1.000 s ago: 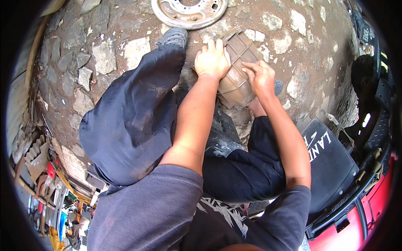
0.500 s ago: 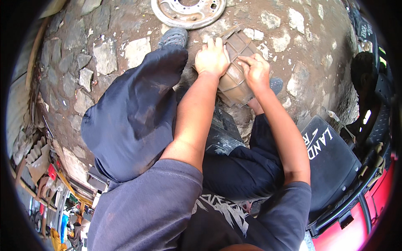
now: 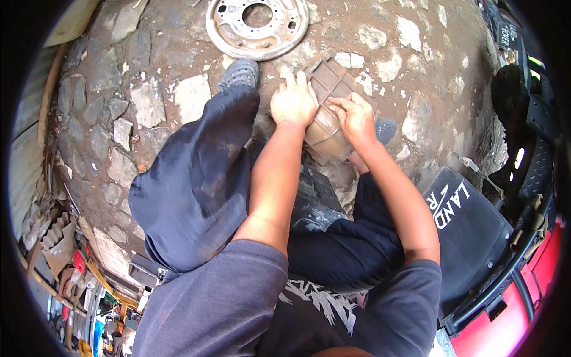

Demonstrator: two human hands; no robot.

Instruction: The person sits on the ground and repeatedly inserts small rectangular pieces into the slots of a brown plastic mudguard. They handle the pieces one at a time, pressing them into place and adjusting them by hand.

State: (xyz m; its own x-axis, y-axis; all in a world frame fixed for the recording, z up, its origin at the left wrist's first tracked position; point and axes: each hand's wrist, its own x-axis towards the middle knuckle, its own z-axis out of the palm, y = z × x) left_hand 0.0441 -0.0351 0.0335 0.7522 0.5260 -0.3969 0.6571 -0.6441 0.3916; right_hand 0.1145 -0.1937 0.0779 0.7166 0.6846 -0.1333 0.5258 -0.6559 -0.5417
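Observation:
A brown, dirty ribbed metal casing [image 3: 329, 132] lies tilted between my feet. My left hand [image 3: 292, 101] grips its upper left part, fingers bent over the edge. My right hand [image 3: 355, 119] is on the ribbed face with fingers curled and thumb and forefinger pinched; whether they hold something small I cannot make out. Above my left shoe [image 3: 240, 74] lies a rusty, pale round metal plate [image 3: 221, 33] with a large centre hole. My right shoe [image 3: 385, 130] shows just right of the casing, which hides part of my bare ankle.
Uneven stone-and-dirt ground [image 3: 143, 104] surrounds me. At the right are a black mud flap [image 3: 476, 244], black metal vehicle parts [image 3: 538, 149] and a red body panel [image 3: 517, 312]. Corrugated sheet [image 3: 56, 235] and assorted clutter [image 3: 104, 315] line the lower left, beside a wall.
My view has shifted, so plate, shoes and casing appear lower in the picture. My right hand's fingers moved slightly over the casing's face; my left hand keeps its hold.

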